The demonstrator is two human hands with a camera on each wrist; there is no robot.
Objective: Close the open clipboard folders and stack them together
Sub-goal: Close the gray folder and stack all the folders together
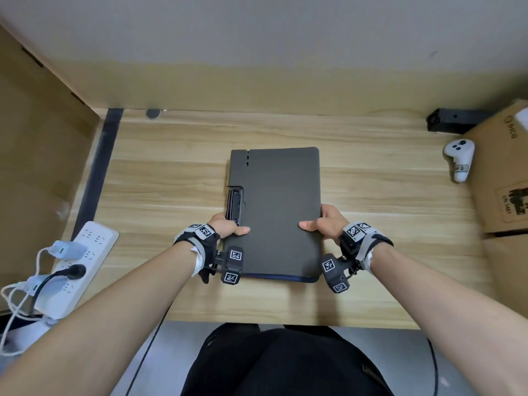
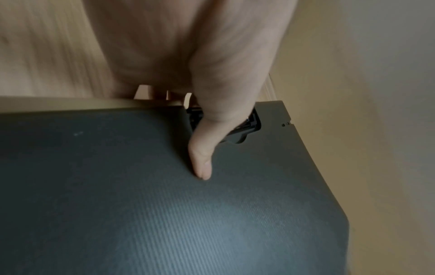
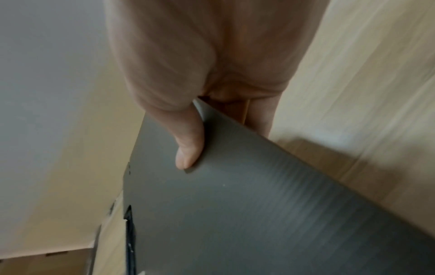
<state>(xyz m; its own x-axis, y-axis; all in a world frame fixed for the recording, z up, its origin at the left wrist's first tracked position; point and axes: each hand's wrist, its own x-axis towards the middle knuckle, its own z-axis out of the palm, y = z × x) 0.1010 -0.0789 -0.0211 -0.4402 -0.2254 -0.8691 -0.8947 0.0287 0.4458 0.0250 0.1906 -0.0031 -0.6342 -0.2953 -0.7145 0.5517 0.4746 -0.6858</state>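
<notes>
Both folders look closed and stacked mid-tabletop (image 1: 160, 172), the grey folder (image 1: 280, 207) over a blue-edged one (image 1: 285, 278), left hand (image 1: 225, 227) and right hand (image 1: 328, 224) pinching the grey folder's side edges, so squaring the edges probably comes next.

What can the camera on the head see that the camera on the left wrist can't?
Only the head view shows both hands: the right hand grips the right edge of the grey folder, with the power strip, the white controller, the cardboard box and a dark blue edge under the folder.

Only the left wrist view shows the fingertips curled under the folder's edge.

Both show the left hand gripping the folder beside the black clip, thumb on top, over the wooden desk.
</notes>
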